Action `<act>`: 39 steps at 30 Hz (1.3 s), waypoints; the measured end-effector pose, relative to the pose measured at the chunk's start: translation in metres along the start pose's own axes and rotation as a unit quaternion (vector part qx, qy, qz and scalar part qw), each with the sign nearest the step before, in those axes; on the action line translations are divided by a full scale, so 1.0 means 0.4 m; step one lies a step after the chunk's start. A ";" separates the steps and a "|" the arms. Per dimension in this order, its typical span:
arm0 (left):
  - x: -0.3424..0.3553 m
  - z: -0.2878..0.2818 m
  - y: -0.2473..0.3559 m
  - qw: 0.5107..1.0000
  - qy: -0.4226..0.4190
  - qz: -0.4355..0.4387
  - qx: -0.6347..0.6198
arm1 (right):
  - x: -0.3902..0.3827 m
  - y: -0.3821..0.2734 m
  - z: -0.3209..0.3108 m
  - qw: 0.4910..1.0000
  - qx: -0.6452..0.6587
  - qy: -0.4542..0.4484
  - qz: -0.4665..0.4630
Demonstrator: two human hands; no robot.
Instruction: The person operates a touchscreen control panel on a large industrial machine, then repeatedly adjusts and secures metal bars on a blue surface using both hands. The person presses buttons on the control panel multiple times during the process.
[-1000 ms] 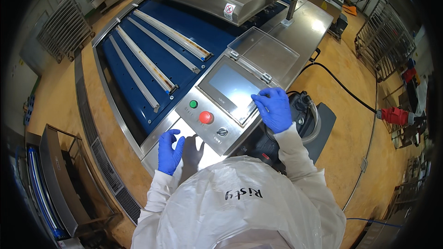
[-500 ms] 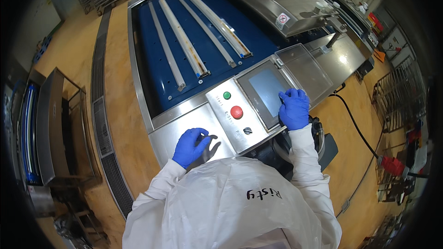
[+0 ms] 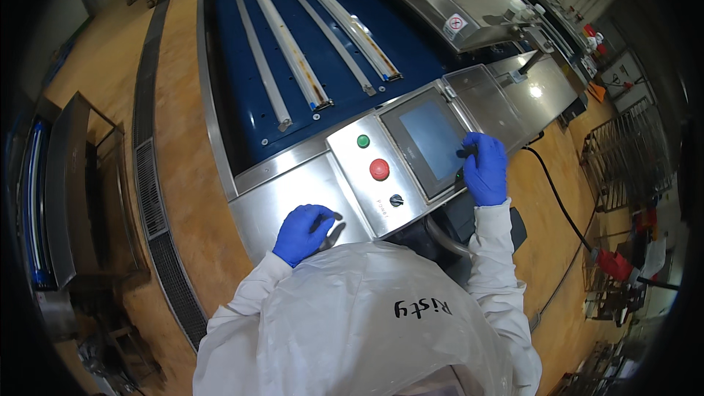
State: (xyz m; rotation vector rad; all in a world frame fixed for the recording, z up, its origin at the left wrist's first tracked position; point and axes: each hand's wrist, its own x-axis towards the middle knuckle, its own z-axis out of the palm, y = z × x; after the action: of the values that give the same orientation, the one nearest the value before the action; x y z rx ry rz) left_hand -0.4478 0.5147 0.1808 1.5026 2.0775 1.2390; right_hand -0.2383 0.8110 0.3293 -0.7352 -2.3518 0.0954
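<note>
So the touchscreen point(image 3: 431, 139) is set into the right side of the sloped steel control panel point(image 3: 364, 198), up against the panel's right edge. The right hand point(image 3: 485, 169) is held at the screen's right edge, fingers curled in and only a narrow gap left; whether the glass is actually touched, or anything is pinched, can't be told from here. The left hand point(image 3: 302, 235) is poised over the steel ledge point(image 3: 282, 209) left of the panel's near corner, thumb and forefinger slightly apart, nothing seen in it.

Handling-wise, the screen is probably stiff, smooth and a bit slippery under gloves, and it's fixed, so weight shouldn't matter. It's best treated as fragile: light fingertip pressure on the glass, no leaning. The clear cover point(image 3: 491, 103), flipped back past the right edge, looks light and maybe crackable; it's best gripped by its free outer rim, away from the hinges.
</note>
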 end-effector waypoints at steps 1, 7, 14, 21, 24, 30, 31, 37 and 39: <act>-0.004 0.012 -0.021 1.000 0.002 0.023 0.019 | -0.001 0.003 0.000 1.000 0.005 0.011 0.010; -0.003 -0.011 -0.001 1.000 -0.011 0.023 0.007 | -0.031 0.001 0.043 0.997 -0.051 -0.047 -0.021; 0.005 -0.037 0.041 0.999 -0.022 -0.010 -0.029 | -0.023 -0.004 0.044 0.996 -0.079 -0.031 -0.020; -0.004 -0.039 0.036 0.999 -0.027 -0.022 -0.035 | -0.014 -0.020 0.033 0.998 -0.040 -0.052 -0.006; 0.000 -0.043 0.048 0.999 -0.029 -0.023 -0.034 | -0.019 -0.020 0.075 0.996 -0.085 -0.017 -0.038; -0.005 -0.036 0.030 0.999 -0.028 0.000 -0.024 | -0.006 0.001 0.109 0.993 -0.043 -0.110 -0.009; -0.006 -0.039 0.030 0.999 -0.025 -0.002 -0.025 | 0.005 -0.008 0.096 0.992 -0.027 -0.119 -0.001; -0.015 -0.044 0.026 0.999 -0.019 -0.012 -0.028 | 0.018 -0.011 0.068 0.995 -0.071 -0.067 -0.018; -0.017 -0.037 0.019 0.999 -0.013 -0.011 -0.036 | 0.013 -0.004 0.080 0.995 -0.081 -0.055 -0.030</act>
State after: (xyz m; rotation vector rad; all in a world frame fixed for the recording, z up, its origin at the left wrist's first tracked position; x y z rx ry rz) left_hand -0.4501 0.5024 0.1939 1.4537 2.0044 1.2653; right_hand -0.2621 0.8163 0.3077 -0.7532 -2.5063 -0.0842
